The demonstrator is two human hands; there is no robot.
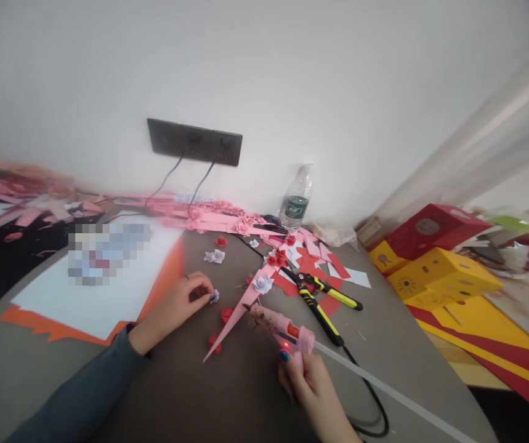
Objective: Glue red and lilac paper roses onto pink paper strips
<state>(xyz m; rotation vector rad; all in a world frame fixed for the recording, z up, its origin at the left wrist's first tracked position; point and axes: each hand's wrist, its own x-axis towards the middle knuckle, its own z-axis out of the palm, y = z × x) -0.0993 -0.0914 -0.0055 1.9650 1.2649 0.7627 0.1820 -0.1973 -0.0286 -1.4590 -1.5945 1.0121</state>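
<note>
My left hand (185, 301) pinches a small white paper flower (216, 296) between thumb and fingertips, low over the table. In my right hand (309, 378) is a pink hot glue gun (273, 323), its nozzle directed up and left, a long clear glue stick (384, 381) trailing from its back. The nozzle is close to a long pointed pink paper strip (234, 323). On that strip sit a white paper flower (263, 283) and red paper flowers (279, 255). Loose red flowers (215, 343) lie beside its tapered end, and another white flower (215, 256) lies beyond my left hand.
Yellow-and-black pliers-like cutters (319, 311) lie on paper scraps (310, 264) at the right. A plastic water bottle (296, 200) stands by the wall, below and right of a socket panel (194, 141). White sheets (121, 301) cover orange paper at left. Yellow boxes (444, 280) stand far right.
</note>
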